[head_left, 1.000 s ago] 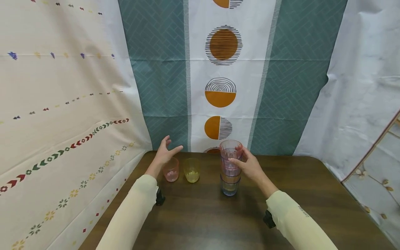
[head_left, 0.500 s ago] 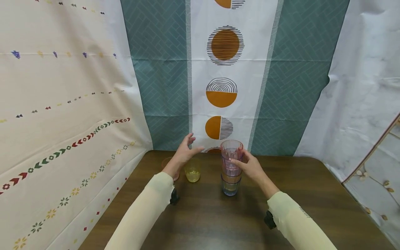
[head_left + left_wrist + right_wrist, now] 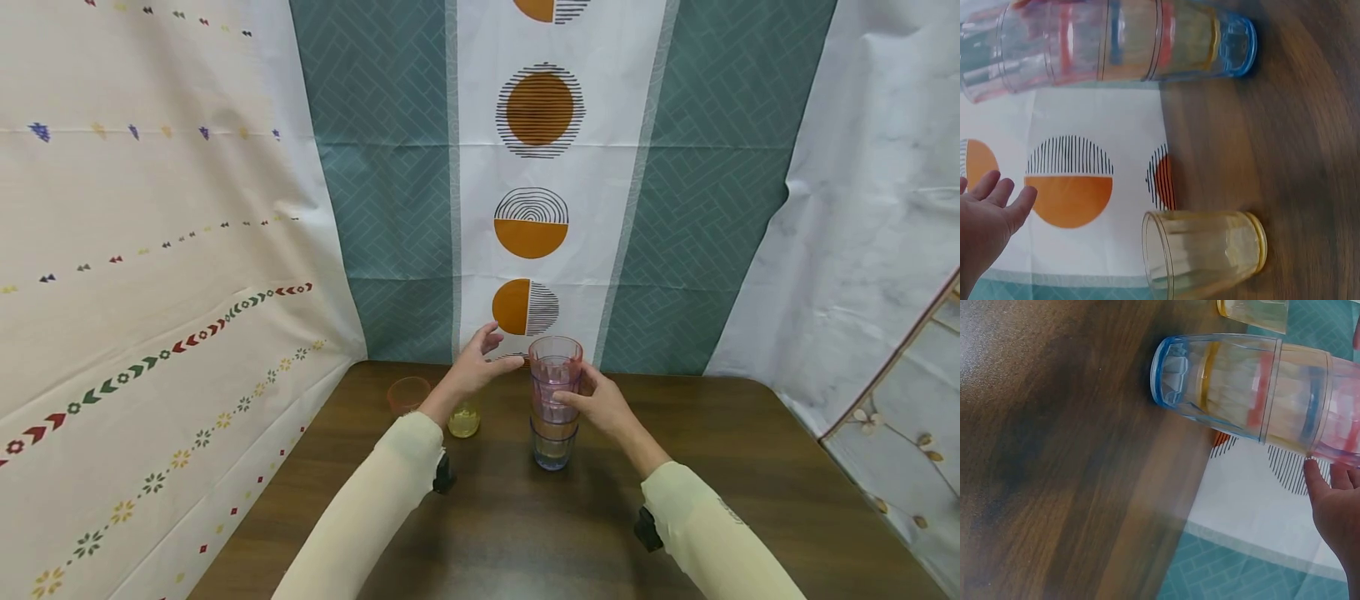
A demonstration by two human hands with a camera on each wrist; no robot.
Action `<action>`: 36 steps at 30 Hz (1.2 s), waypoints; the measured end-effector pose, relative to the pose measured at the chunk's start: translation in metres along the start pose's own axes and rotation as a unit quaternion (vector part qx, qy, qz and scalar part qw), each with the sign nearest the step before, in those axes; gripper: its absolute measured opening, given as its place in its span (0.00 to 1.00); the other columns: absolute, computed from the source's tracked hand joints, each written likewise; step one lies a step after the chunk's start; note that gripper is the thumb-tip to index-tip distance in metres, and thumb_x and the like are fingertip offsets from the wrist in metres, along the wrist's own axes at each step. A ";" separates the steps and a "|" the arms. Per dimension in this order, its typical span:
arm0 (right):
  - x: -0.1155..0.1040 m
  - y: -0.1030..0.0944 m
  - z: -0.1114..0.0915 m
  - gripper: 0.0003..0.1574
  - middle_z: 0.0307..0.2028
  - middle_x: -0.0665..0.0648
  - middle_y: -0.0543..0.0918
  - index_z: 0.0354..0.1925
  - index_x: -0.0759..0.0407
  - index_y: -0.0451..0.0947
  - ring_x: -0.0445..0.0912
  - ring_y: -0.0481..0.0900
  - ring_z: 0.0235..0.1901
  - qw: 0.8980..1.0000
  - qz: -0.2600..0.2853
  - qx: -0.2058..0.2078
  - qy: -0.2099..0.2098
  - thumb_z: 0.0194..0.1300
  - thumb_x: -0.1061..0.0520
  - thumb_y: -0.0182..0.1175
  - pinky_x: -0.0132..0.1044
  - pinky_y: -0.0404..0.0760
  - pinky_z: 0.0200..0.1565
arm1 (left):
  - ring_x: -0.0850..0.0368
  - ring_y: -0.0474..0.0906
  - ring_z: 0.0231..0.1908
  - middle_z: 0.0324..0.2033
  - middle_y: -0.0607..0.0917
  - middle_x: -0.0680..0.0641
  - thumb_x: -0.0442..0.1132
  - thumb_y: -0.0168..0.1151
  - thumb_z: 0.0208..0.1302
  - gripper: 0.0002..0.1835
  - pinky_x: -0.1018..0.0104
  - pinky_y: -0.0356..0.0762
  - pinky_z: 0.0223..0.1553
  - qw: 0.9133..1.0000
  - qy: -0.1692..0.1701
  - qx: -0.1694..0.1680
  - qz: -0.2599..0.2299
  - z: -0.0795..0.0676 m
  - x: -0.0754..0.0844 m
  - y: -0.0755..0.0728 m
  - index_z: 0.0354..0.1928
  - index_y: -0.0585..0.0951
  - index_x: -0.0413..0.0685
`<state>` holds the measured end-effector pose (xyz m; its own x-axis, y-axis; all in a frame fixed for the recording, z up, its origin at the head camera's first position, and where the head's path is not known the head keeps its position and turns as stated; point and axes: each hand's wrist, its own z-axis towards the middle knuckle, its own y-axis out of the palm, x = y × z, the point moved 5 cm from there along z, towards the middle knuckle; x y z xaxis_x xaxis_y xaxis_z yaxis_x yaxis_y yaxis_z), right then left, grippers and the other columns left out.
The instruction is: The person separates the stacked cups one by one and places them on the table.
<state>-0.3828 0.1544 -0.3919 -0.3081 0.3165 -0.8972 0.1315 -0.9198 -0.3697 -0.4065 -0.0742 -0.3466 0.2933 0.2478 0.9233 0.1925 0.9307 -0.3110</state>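
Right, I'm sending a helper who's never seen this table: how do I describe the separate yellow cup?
Find the dark wooden table and look toward its back edge, by the hanging cloth. There, between a tall stack of cups and a lone pink cup, stands the yellow cup. Its clear yellow sets it apart from the pink one; standing alone, from the stack.

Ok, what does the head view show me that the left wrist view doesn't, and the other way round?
Only head: the pink cup standing apart on the left, the pale sleeves and the cream patterned cloth.

Only left wrist: the near-complete rim of the yellow cup, mostly hidden behind the left arm in the head view.

Both: the cup stack, the yellow cup's base, the left hand, the brown table and the cloth with orange shapes.
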 end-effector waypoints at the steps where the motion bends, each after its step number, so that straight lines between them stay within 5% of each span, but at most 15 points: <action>1: 0.001 0.000 0.000 0.47 0.65 0.68 0.72 0.73 0.62 0.59 0.62 0.71 0.64 1.000 0.000 0.000 0.001 0.64 0.51 0.69 0.56 0.70 0.62 | 0.45 0.56 0.73 0.72 0.63 0.42 0.49 0.69 0.62 0.48 0.45 0.60 0.68 1.000 0.001 -0.004 -0.001 0.000 0.001 0.003 0.77 0.53 0.49; 19: 0.011 0.002 -0.007 0.51 0.66 0.67 0.72 0.75 0.59 0.56 0.62 0.70 0.64 1.000 -0.006 -0.007 0.013 0.64 0.48 0.69 0.57 0.72 0.60 | 0.46 0.65 0.68 0.68 0.70 0.43 0.48 0.71 0.61 0.47 0.49 0.67 0.65 0.999 0.004 -0.045 -0.008 0.004 0.005 0.038 0.76 0.55 0.48; 26: -0.026 0.003 -0.023 0.46 0.66 0.72 0.69 0.74 0.67 0.54 0.66 0.69 0.64 1.000 0.002 -0.023 0.020 0.68 0.56 0.65 0.58 0.72 0.61 | 0.45 0.69 0.64 0.65 0.72 0.41 0.46 0.70 0.62 0.45 0.49 0.69 0.63 0.999 -0.002 -0.053 -0.006 0.003 0.009 0.046 0.76 0.57 0.47; 36: -0.026 0.004 -0.024 0.45 0.66 0.72 0.69 0.74 0.66 0.54 0.65 0.68 0.64 0.999 0.016 -0.024 0.024 0.68 0.57 0.65 0.58 0.71 0.61 | 0.48 0.71 0.62 0.63 0.74 0.44 0.44 0.71 0.61 0.42 0.53 0.71 0.62 0.998 0.014 -0.054 0.002 0.010 0.005 0.050 0.73 0.61 0.45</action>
<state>-0.3522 0.1480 -0.3757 -0.2582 0.2994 -0.9185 0.1862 -0.9175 -0.3515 -0.4044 -0.0243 -0.3551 0.3206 0.2431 0.9155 0.2909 0.8945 -0.3394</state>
